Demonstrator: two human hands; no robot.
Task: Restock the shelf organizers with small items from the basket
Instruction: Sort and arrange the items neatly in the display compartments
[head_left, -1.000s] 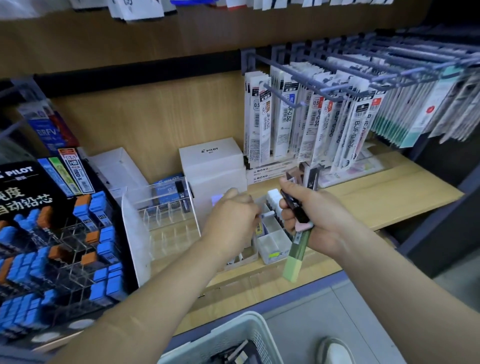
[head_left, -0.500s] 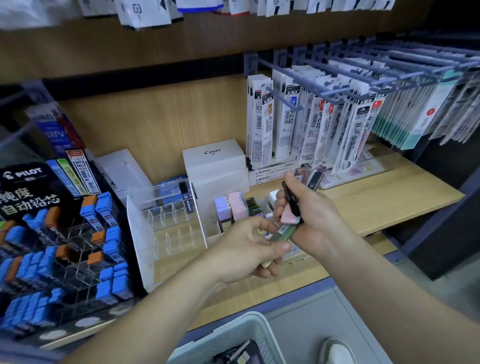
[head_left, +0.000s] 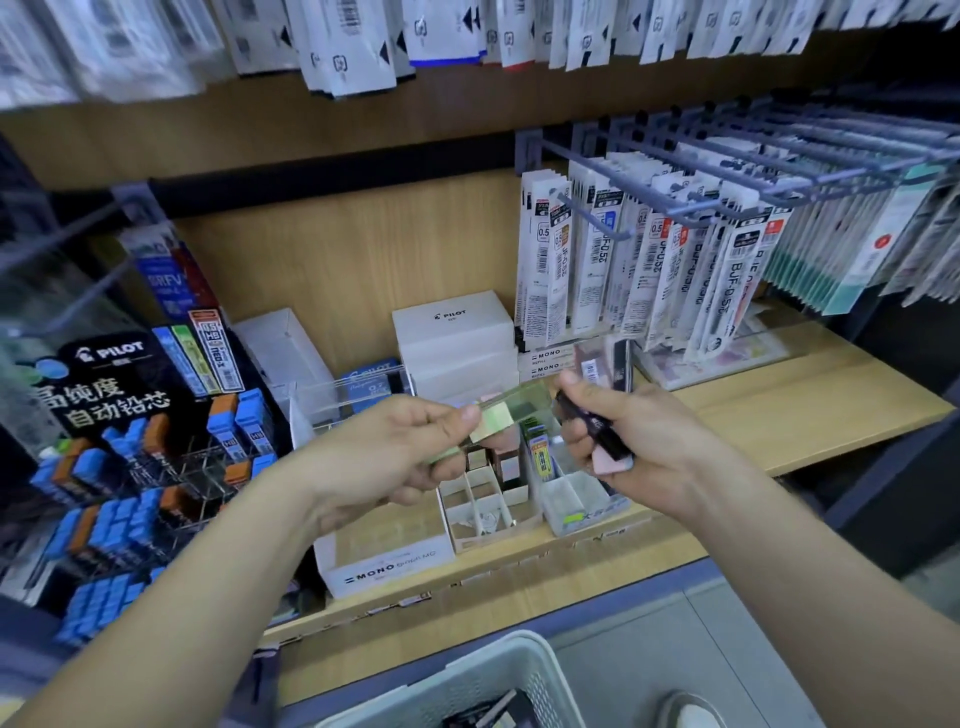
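Note:
My left hand (head_left: 384, 457) pinches a flat green lead case (head_left: 511, 413) between thumb and fingers, holding it level above the shelf organizers. My right hand (head_left: 639, 441) grips a bundle of slim cases (head_left: 605, 410), black and pink among them, upright in its fist. Below both hands sit a white divided organizer (head_left: 483, 501) and a clear tray (head_left: 582, 499), with a few small cases standing in their back cells. The pale basket (head_left: 467, 680) shows at the bottom edge with dark items inside.
A white MONO box (head_left: 387, 564) stands at the shelf front. White PILOT boxes (head_left: 454, 338) stack at the back. A black PILOT display (head_left: 119, 467) of blue and orange lead cases fills the left. Refill packs (head_left: 649, 270) hang on hooks at the right. A shoe (head_left: 685, 714) is below.
My left hand took the green case out of the right hand's bundle and drew it left and up. The right hand kept the other cases and stayed near the same spot.

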